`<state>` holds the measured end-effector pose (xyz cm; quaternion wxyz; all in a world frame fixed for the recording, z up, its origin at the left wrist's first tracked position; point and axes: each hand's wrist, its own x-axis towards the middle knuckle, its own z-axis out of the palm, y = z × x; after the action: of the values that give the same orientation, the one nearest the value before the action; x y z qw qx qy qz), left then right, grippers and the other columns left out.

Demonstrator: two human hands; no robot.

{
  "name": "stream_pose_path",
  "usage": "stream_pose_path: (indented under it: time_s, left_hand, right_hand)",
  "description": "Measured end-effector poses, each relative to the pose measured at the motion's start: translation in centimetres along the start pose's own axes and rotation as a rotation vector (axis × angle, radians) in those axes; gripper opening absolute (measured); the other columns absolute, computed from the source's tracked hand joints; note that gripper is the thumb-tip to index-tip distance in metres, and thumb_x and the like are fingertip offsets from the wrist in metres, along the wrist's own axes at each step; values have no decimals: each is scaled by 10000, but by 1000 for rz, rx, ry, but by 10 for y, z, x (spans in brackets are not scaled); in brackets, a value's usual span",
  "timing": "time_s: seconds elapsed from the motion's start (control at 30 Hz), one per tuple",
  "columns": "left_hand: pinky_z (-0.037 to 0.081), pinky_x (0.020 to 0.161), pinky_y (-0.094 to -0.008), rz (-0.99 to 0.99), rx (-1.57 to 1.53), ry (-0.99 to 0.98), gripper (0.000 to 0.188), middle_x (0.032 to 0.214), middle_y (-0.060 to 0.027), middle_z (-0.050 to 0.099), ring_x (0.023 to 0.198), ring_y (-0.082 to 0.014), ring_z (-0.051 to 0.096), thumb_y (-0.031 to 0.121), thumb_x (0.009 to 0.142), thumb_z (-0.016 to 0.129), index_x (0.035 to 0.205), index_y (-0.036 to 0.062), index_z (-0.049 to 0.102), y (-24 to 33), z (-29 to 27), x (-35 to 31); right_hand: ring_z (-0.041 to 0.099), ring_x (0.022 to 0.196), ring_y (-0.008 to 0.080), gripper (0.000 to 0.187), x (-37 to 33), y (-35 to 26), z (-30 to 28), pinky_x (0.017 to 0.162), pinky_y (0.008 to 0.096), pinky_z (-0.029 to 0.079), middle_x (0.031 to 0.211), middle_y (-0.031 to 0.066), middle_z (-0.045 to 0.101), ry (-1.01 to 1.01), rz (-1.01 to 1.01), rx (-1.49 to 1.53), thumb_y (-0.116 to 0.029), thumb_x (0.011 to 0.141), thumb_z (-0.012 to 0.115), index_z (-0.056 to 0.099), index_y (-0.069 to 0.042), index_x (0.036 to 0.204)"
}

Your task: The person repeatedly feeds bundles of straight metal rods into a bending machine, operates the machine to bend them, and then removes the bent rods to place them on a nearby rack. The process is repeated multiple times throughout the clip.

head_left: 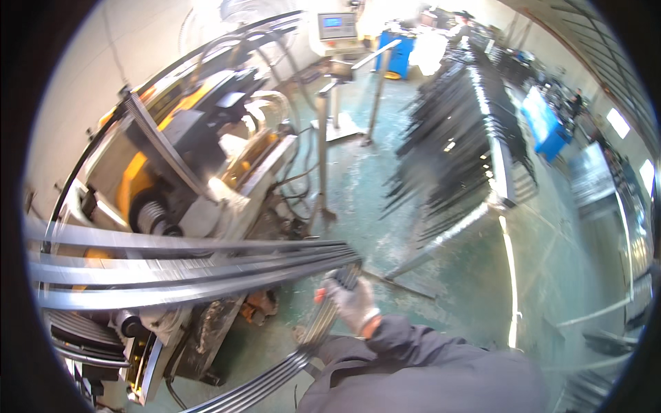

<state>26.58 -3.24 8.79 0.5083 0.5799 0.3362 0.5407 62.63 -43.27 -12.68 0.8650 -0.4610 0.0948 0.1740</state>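
Observation:
My right hand (352, 303), in a pale work glove, is closed around a bundle of long grey metal tubes (275, 265) close to their sharp bend. From that bend one set of lengths runs off to the left, fanned apart and smeared by motion. Another set slants down past the glove toward the lower edge, in front of my dark trousers and sleeve (420, 341). A small pale patch shows behind the lower lengths, too unclear to name. My left hand does not show.
A yellow and grey machine (172, 124) stands close on the left, with hoses and a rail. Ahead are a metal stand (323, 151) and a control panel (337, 26). To the right, a rack (502, 172) carries many dark bent pieces. Blue cabinets (551, 141) stand farther off.

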Motion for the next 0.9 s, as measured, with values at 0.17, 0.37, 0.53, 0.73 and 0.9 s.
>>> stream_pose_path:
  time_s: [0.17,0.37,0.53,0.73,0.9]
  left_hand:
    - [623,1038,-445,-603,-316,-338,350,1274,-213,804,1154,-329,773,154,1074,666,1311,-78,777,-115,25,-124]
    - [508,1259,-591,-1344,-311,-508,366,1416,-247,777,1359,-455,701,123,1069,630,1352,-62,770,-231,112,-350]
    - [607,1125,-608,-1144,-331,-567,383,1334,-230,790,1224,-429,766,42,1034,685,1413,-10,708,-203,181,-386]
    - [626,1052,-525,-892,-234,-595,330,1244,-199,791,1141,-362,775,80,1058,685,1377,1,704,-135,296,-393]
    - [702,925,-479,-877,-167,-564,374,1145,-203,815,996,-349,826,-34,986,690,1359,-44,669,-109,315,-445]
  right_hand:
    - [745,769,141,141,-69,-156,-157,718,329,617,935,50,792,513,-680,-717,24,1097,710,711,-11,1233]
    - [768,779,268,179,-43,-344,-278,775,402,604,875,110,792,839,-948,-1016,-191,1040,848,776,-45,1117]
    - [679,1394,385,337,51,-438,-378,1194,514,521,1381,168,787,1005,-1076,-1662,-154,901,895,802,-93,1219]
    - [439,1683,343,618,227,-512,-485,1434,490,256,1771,143,537,827,-1129,-2042,-61,1116,457,515,-132,1727]
    - [679,1430,380,498,276,-615,-469,1239,534,515,1543,219,704,898,-537,-2354,-160,1133,424,664,-80,1561]
